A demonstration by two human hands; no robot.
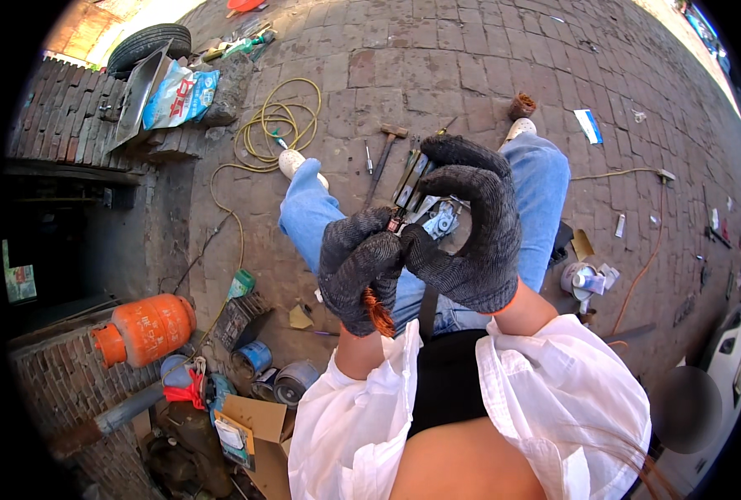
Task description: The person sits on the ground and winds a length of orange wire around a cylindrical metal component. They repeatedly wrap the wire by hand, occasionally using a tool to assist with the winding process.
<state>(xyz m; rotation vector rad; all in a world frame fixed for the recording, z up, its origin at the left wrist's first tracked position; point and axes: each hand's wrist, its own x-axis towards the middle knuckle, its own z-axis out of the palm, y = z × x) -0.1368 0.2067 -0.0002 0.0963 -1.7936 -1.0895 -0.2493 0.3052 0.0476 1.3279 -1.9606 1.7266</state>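
Observation:
Both my hands wear dark grey knitted gloves. My left hand (359, 262) is closed around a bundle of copper wire (379, 313), whose orange-brown strands hang out below the fist. A small reddish end shows at its fingertips. Close beside it, my right hand (474, 229) curves in a C shape, thumb and fingers apart. The right thumb tip lies against or very near that reddish end; I cannot tell whether it touches. Beneath the hands, between my knees, stands a metal device (441, 218) with a silvery mechanism and greenish bars, partly hidden by the gloves.
A hammer (387, 142) and a thin metal tool (369, 157) lie on the brick paving. A coiled yellow hose (279, 125) is ahead left. An orange gas cylinder (149, 329), paint cans (295, 383) and a cardboard box (258, 425) stand left. A white bucket (580, 282) sits right.

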